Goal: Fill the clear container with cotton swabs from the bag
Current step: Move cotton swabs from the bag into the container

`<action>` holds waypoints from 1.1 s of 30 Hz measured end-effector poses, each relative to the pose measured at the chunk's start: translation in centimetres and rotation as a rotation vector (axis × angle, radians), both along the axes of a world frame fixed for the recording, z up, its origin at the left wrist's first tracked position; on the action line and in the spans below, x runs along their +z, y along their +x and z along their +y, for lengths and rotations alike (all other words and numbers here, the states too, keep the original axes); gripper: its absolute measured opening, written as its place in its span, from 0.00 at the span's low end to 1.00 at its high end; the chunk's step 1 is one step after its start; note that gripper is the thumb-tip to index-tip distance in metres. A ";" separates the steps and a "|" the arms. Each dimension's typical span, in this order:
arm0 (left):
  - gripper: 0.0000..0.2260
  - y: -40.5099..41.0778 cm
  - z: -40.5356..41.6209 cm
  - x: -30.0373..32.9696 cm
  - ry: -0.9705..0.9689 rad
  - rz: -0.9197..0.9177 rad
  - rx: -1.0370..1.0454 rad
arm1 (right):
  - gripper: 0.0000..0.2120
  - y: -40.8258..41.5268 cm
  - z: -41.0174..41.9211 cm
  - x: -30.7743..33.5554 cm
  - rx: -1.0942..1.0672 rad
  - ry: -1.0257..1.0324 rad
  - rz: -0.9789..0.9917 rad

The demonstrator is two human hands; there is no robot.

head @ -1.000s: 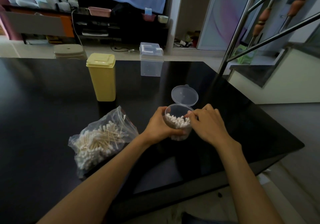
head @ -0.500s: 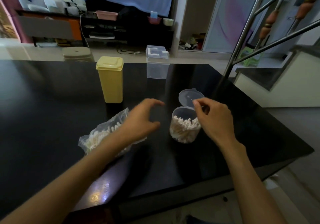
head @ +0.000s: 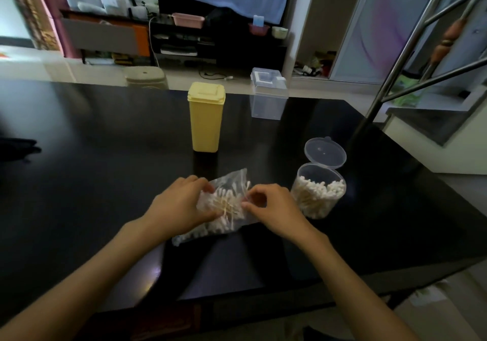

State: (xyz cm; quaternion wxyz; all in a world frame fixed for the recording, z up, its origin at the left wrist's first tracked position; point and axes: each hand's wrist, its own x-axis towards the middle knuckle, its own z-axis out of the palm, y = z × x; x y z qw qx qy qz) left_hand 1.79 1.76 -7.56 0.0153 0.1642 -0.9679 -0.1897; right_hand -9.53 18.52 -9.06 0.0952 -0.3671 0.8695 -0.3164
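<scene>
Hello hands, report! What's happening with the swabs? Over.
Left hand and right hand both gripping the bag. Clear container open, nearly full of swabs. Nothing blocking.

On the table (head: 79, 182) in front of you, the bag (head: 224, 206) of cotton swabs (head: 226, 201) lies between your left hand (head: 181, 206) and right hand (head: 274, 209), both touching it. Just right of your right hand stands the container (head: 319, 193) with swabs inside, lid (head: 325, 153) hinged up behind it. Beyond the bag stands a tall bin (head: 206, 118), a lidded box (head: 267, 94) to its right, farther back.
</scene>
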 end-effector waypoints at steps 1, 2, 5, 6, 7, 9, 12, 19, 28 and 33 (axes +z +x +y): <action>0.23 0.0 0.0 -0.2 0.034 0.046 -0.014 | 0.08 -0.2 0.3 0.3 -0.017 -0.014 -0.070; 0.23 0.1 -0.1 -0.5 0.065 0.098 -0.022 | 0.07 -0.3 0.7 0.9 -0.024 -0.033 -0.164; 0.23 -0.1 0.2 -1.0 0.058 0.249 -0.048 | 0.08 -0.4 2.6 3.2 -0.013 -0.100 -0.479; 0.24 -0.3 0.2 -1.1 0.027 0.292 -0.058 | 0.09 -0.4 3.2 3.8 -0.003 -0.102 -0.584; 0.25 -0.5 0.4 -1.3 -0.009 0.317 -0.074 | 0.10 -0.4 3.7 4.2 0.004 -0.087 -0.679; 0.29 -0.9 0.5 -1.4 -0.075 0.311 -0.080 | 0.12 -0.5 3.9 4.4 -0.048 -0.093 -0.817; 0.35 -1.2 0.5 -1.4 -0.073 0.237 0.005 | 0.11 -0.7 3.5 4.2 -0.249 -0.113 -0.842; 0.26 -1.3 -0.2 -1.1 0.088 0.113 0.036 | 0.10 -0.5 2.1 2.8 -0.258 0.048 -0.711; 0.37 -1.4 -0.4 -1.6 0.108 0.074 -0.058 | 0.09 -0.2 0.9 1.6 -0.223 0.118 -0.517; 0.31 -1.1 -0.3 -2.3 0.160 0.206 -0.029 | 0.10 -0.1 1.1 2.5 -0.167 0.108 -0.754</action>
